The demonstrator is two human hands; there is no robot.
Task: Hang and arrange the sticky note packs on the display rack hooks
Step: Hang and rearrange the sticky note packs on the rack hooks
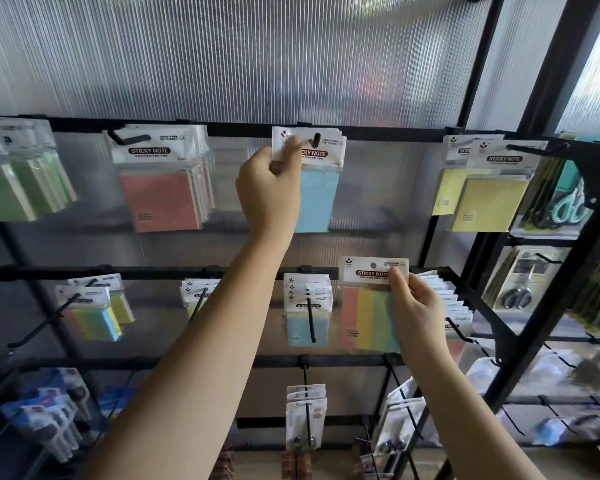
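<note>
My left hand (269, 188) is raised to the top rail and pinches the white header card of a blue sticky note pack (317, 199) that hangs on a black hook (316, 142). Lower down, my right hand (418, 313) grips a multicolour striped sticky note pack (366, 317) by its right edge, thumb on the header, held in front of the middle rail and off any hook. Just left of it, several blue packs (307, 323) hang on a middle-rail hook.
The top rail also carries green packs (21, 188), pink packs (161, 199) and yellow packs (489, 202). A row of packs (444, 299) fills the hook behind my right hand. Scissors packs (565, 206) hang on the right rack. Bare hooks (45, 323) jut out at the left.
</note>
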